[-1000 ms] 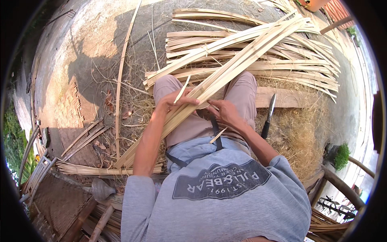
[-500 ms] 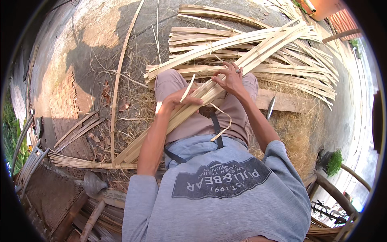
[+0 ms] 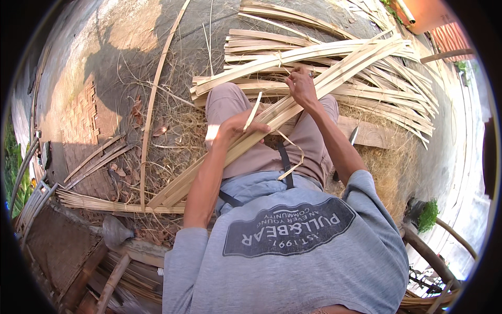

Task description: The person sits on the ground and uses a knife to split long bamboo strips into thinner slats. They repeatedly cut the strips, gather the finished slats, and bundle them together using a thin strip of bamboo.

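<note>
A bundle of long, flat pale bamboo strips (image 3: 355, 65) lies slantwise across my lap and reaches to the upper right. My left hand (image 3: 238, 126) is wrapped round its middle, thumb on top. A thin bamboo tie strip (image 3: 253, 110) sticks up by that hand, and a bent length of thin strip hangs below the bundle over my lap. Above the bundle's far edge is my right hand (image 3: 302, 88), fingers curled together in a pinch. Whether something sits between those fingertips is too small to make out.
Piled bamboo strips (image 3: 261, 43) spread beyond my knees. A knife blade (image 3: 354, 135) shows beside a wooden board (image 3: 371, 132) on the right, near fibrous shavings (image 3: 379, 172). One long strip (image 3: 151, 112) lies at left, near a woven mat piece (image 3: 81, 120) and a clear plastic bottle (image 3: 116, 230).
My right hand has lifted off the bundle, moving up and away, and its fingers have curled in. The left hand keeps its hold, shifting slightly right in view with the bundle.
</note>
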A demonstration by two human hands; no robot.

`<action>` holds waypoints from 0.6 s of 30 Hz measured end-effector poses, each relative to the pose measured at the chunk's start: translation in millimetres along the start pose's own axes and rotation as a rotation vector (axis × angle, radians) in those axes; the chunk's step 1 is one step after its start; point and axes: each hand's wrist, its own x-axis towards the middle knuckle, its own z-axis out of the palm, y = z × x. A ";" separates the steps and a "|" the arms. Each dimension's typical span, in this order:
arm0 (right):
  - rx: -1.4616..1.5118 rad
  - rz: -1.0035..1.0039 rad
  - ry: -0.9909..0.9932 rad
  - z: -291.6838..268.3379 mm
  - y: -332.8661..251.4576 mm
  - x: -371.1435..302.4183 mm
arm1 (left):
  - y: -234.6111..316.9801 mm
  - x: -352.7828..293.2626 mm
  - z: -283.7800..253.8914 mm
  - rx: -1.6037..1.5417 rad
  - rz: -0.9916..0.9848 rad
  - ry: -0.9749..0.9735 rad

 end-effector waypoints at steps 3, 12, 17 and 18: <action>-0.410 -0.128 -0.241 -3.3 -26.6 -16.8 | 2.3 -3.5 -2.5 0.022 -0.016 -0.003; 0.536 -0.035 -0.032 -13.1 -42.0 -23.7 | -5.5 1.1 -8.4 -0.224 -0.116 0.003; 0.433 0.147 0.087 -52.6 -50.1 -71.7 | -35.7 16.2 -17.3 -0.355 -0.051 0.030; 0.142 0.150 0.025 -50.0 -41.5 -88.4 | -32.1 18.9 -16.4 -0.359 -0.071 0.025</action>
